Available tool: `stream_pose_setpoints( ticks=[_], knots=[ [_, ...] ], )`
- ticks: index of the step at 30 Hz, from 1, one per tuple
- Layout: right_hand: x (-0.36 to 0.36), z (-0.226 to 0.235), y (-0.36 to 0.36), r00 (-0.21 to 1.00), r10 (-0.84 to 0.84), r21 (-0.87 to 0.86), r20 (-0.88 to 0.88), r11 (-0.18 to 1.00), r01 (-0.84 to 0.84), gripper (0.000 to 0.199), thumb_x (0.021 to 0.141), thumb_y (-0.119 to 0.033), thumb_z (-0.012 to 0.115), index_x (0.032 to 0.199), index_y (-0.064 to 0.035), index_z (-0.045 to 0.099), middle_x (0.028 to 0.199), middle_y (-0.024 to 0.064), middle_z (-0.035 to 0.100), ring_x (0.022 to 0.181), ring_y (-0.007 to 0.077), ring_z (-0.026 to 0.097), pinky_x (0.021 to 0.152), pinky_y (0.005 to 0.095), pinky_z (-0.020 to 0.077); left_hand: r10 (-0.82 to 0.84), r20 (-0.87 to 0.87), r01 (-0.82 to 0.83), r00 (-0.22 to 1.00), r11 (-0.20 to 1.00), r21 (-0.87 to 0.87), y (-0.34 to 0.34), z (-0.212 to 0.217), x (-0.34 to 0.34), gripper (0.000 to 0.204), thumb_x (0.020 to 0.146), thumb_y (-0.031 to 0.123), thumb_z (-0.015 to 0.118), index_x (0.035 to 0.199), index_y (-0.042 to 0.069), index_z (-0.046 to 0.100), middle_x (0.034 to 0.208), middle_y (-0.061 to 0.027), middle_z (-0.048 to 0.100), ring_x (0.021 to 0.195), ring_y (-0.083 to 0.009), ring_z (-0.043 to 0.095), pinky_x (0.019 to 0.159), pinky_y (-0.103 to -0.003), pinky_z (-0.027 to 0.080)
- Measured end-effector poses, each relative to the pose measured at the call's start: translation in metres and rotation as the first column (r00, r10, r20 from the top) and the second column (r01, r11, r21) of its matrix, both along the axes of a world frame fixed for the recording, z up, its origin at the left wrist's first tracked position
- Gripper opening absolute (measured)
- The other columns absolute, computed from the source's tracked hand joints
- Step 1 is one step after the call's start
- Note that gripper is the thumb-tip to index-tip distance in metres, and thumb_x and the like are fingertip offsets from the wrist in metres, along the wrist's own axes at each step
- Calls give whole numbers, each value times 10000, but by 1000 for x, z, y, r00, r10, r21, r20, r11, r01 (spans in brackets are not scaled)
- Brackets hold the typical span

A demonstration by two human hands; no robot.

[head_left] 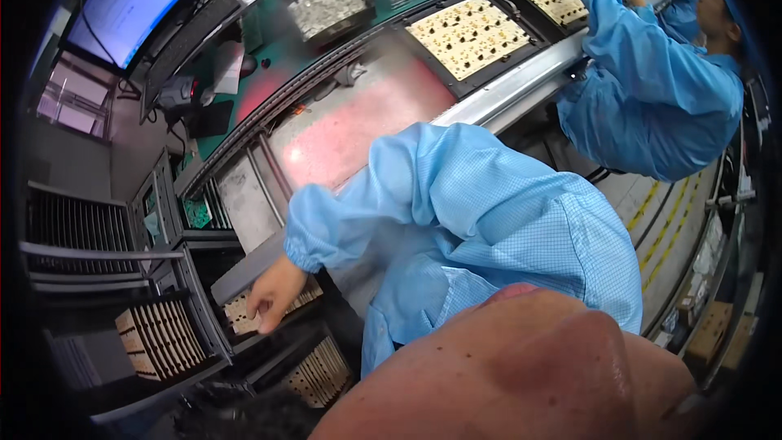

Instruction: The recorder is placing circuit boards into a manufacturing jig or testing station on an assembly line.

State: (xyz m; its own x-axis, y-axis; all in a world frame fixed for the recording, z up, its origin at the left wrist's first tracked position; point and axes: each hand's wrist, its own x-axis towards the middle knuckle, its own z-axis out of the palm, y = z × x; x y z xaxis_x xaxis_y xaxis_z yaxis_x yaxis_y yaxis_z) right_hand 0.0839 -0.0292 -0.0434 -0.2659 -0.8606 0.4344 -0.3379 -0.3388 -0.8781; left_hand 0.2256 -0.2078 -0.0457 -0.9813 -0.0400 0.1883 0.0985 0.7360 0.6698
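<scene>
My right hand (277,292) reaches across to the lower left, its fingers curled down at a beige circuit board panel (239,316). The panel shows on both sides of the hand, inside a dark metal frame, and the fingertips are partly hidden. Close by stands a rack of upright beige panels (161,338). Another stack of beige panels (318,373) is below the hand. My left hand is out of the picture.
A metal-edged conveyor runs diagonally, carrying a beige board panel (468,35) in a black tray. A co-worker (652,90) in blue stands at the right. A bin of pale pieces (327,8), a monitor (138,0) and a black slotted rack (77,224) are around.
</scene>
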Motion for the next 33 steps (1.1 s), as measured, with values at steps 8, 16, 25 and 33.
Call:
stream_pose_setpoints(
  ticks=[8, 16, 25, 33],
  knots=[
    [-64, 0, 16, 495, 13, -140, 869, 966, 219, 688, 839, -653, 492, 1109, -20, 476, 791, 15, 507, 670, 126, 500, 651, 279, 459, -1, -56, -9, 998, 985, -172, 5, -2, -7, 413, 904, 48, 483, 1306, -40, 446, 1341, -251, 422, 1221, -353, 444, 1028, -379, 362],
    [-95, -43, 157, 386, -913, 34, -131, 385, 922, 598, 826, -148, 616, 1361, -12, 387, 1335, 210, 469, 1277, 331, 413, 1057, 367, 333, -275, -9, 269, 961, 946, -183, 1, 8, -74, 415, 876, -14, 502, 1287, -55, 460, 1319, -260, 440, 1222, -374, 442, 1027, -391, 357],
    [-109, -43, 193, 135, -750, 91, -648, 100, 991, 563, 766, -109, 595, 1310, -229, 507, 1126, 218, 535, 1012, 348, 564, 851, 412, 458, -209, 473, -209, 856, 697, 686, 46, 18, -178, 339, 933, 226, 528, 1178, -9, 543, 1056, -29, 603, 901, -69, 567, 786, -215, 445],
    [-159, -80, 222, 177, -856, 157, -485, 114, 981, 395, 870, -119, 535, 1227, -281, 577, 1216, 262, 520, 1066, 409, 543, 921, 423, 455, -264, 567, -269, 781, 677, 685, 61, -13, -240, 353, 914, 248, 549, 1157, -8, 555, 991, -47, 632, 877, -112, 609, 774, -237, 478]
  ],
)
